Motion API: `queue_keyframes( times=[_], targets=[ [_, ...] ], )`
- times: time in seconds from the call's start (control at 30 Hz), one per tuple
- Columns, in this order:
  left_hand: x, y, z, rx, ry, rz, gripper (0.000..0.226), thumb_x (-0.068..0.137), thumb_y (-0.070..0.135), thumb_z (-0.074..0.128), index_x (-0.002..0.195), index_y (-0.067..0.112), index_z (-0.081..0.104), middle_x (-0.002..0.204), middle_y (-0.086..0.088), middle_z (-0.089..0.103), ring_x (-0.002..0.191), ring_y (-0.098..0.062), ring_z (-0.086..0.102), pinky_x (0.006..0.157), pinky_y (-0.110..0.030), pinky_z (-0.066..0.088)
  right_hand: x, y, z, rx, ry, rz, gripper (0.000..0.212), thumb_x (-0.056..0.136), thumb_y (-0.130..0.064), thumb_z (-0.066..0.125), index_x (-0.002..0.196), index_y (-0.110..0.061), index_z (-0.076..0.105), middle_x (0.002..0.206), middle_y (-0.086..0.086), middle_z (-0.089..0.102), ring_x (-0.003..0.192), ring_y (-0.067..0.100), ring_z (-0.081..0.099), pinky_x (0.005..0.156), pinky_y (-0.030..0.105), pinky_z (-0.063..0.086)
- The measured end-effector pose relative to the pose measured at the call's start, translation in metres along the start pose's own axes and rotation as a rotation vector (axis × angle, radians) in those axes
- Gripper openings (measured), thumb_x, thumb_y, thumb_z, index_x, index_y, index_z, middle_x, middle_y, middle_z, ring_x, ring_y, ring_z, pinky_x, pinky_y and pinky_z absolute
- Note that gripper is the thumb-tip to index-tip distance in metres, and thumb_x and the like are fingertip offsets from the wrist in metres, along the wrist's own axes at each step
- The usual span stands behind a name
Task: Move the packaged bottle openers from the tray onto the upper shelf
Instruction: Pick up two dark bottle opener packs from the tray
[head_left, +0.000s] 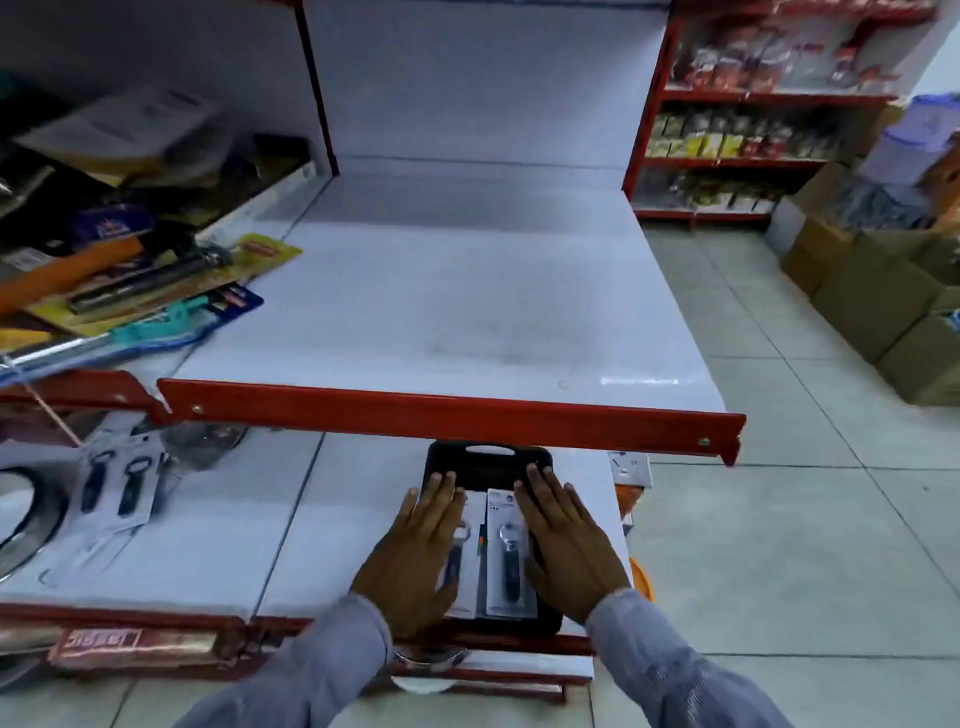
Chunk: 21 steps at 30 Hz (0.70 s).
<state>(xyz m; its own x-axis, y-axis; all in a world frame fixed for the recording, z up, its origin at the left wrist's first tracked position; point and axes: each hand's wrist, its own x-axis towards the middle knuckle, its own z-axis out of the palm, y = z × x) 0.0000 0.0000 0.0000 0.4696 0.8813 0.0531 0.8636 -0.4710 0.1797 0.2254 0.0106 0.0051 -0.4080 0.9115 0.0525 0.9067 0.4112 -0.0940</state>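
Observation:
A black tray (488, 460) with a handle slot lies on the lower white shelf, partly under the upper shelf's red front rail. Two packaged bottle openers lie side by side on it: the right pack (510, 556) shows fully, the left pack (466, 558) is mostly under my left hand. My left hand (418, 551) lies flat, fingers spread, on the tray's left side. My right hand (566, 540) lies flat on the tray's right side, beside the right pack. The upper shelf (467, 291) is a bare white surface above.
More packaged openers (117, 483) lie at the left of the lower shelf by a round metal pan (21, 525). Packaged tools crowd the upper shelf's left neighbour (130, 270). Cardboard boxes (883, 291) and stocked red racks (753, 104) stand on the tiled floor at right.

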Motion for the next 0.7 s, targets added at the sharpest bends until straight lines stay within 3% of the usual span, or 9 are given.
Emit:
queue_keyframes(
  times=[0.07, 0.13, 0.27, 0.37, 0.43, 0.53, 0.63, 0.7],
  targets=[
    [0.027, -0.012, 0.007, 0.019, -0.296, -0.023, 0.104, 0.086, 0.046, 0.061, 0.154, 0.011, -0.009, 0.163, -0.010, -0.018, 0.153, -0.030, -0.013, 0.126, -0.038, -0.011, 0.021, 0.006, 0.010, 0.050, -0.312, 0.059, 0.095, 0.088, -0.037, 0.058, 0.153, -0.010, -0.005, 0.157, 0.009, -0.022, 0.152, 0.031, -0.008, 0.126, 0.046, 0.006],
    [0.058, -0.025, 0.009, 0.087, -0.473, -0.014, 0.114, 0.082, 0.049, 0.068, 0.154, 0.006, -0.009, 0.166, -0.013, -0.013, 0.153, -0.031, -0.013, 0.127, -0.043, -0.007, 0.046, 0.013, 0.011, -0.041, -0.504, 0.044, 0.114, 0.081, -0.044, 0.070, 0.152, -0.005, -0.009, 0.162, 0.014, -0.013, 0.151, 0.033, -0.007, 0.125, 0.043, 0.003],
    [0.087, -0.036, 0.025, 0.166, -0.605, 0.029, 0.125, 0.073, 0.055, 0.076, 0.155, 0.004, -0.004, 0.166, -0.017, -0.001, 0.153, -0.037, -0.008, 0.125, -0.049, -0.007, 0.078, 0.019, 0.025, -0.138, -0.581, -0.014, 0.119, 0.074, -0.046, 0.077, 0.152, -0.001, 0.000, 0.161, 0.020, 0.014, 0.151, 0.036, 0.008, 0.125, 0.046, 0.004],
    [0.092, -0.038, 0.021, 0.171, -0.535, 0.027, 0.123, 0.068, 0.051, 0.082, 0.155, 0.006, 0.007, 0.164, -0.018, 0.014, 0.153, -0.039, 0.003, 0.125, -0.051, -0.006, 0.087, 0.021, 0.029, -0.192, -0.508, -0.051, 0.129, 0.058, -0.049, 0.086, 0.151, 0.001, 0.012, 0.152, 0.023, 0.035, 0.142, 0.038, 0.030, 0.122, 0.048, 0.017],
    [0.091, -0.038, 0.015, 0.151, -0.465, 0.010, 0.123, 0.062, 0.052, 0.085, 0.153, 0.007, 0.016, 0.158, -0.016, 0.027, 0.149, -0.036, 0.017, 0.126, -0.051, -0.001, 0.086, 0.019, 0.026, -0.153, -0.452, -0.032, 0.123, 0.056, -0.046, 0.088, 0.149, -0.002, 0.020, 0.146, 0.022, 0.041, 0.133, 0.039, 0.039, 0.117, 0.046, 0.029],
    [0.078, -0.034, -0.001, 0.052, -0.312, -0.033, 0.103, 0.068, 0.042, 0.084, 0.150, 0.013, 0.028, 0.149, -0.013, 0.039, 0.136, -0.034, 0.036, 0.123, -0.046, 0.019, 0.076, 0.014, 0.007, 0.045, -0.356, 0.058, 0.099, 0.062, -0.032, 0.088, 0.144, -0.013, 0.035, 0.141, 0.014, 0.043, 0.127, 0.035, 0.046, 0.104, 0.046, 0.047],
    [0.050, -0.024, -0.021, -0.222, -0.146, -0.130, 0.070, 0.075, 0.015, 0.079, 0.139, 0.020, 0.049, 0.137, -0.008, 0.052, 0.119, -0.029, 0.056, 0.100, -0.037, 0.049, 0.053, 0.006, -0.019, 0.306, -0.205, 0.146, 0.060, 0.070, -0.015, 0.080, 0.126, -0.021, 0.058, 0.132, 0.007, 0.056, 0.118, 0.028, 0.056, 0.097, 0.037, 0.051],
    [0.028, -0.014, -0.039, -0.361, -0.059, -0.149, 0.048, 0.075, 0.002, 0.075, 0.119, 0.021, 0.065, 0.114, 0.000, 0.060, 0.106, -0.025, 0.064, 0.088, -0.024, 0.052, 0.035, -0.003, -0.040, 0.420, -0.123, 0.163, 0.037, 0.072, -0.010, 0.076, 0.106, -0.023, 0.071, 0.113, 0.002, 0.069, 0.106, 0.021, 0.063, 0.088, 0.024, 0.048]
  ],
)
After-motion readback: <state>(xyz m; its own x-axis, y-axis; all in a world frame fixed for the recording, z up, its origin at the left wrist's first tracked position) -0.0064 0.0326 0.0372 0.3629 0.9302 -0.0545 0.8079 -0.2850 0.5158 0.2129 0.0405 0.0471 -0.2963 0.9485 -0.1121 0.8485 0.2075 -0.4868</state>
